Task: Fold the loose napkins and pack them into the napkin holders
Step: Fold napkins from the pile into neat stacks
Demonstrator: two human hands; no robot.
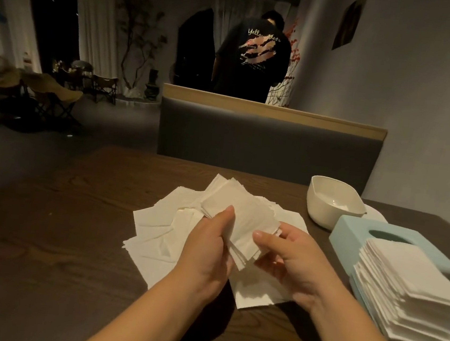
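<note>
A small stack of white folded napkins (pixel 244 214) is held just above the table between both hands. My left hand (pixel 207 249) grips its left edge with the thumb on top. My right hand (pixel 289 257) holds its lower right corner, thumb across the top. Under them, loose white napkins (pixel 156 235) lie spread in a messy pile on the dark wooden table (pixel 60 222). At the right, a tall stack of folded napkins (pixel 410 295) sits in a light blue holder base, with the pale blue holder lid (pixel 356 231) behind it.
A white holder shell (pixel 331 201) stands open side up at the back right of the table. A grey padded bench back (pixel 262 143) runs behind the table. A person in a dark T-shirt (pixel 253 59) stands beyond it, facing away. Folding chairs (pixel 45 96) stand far left.
</note>
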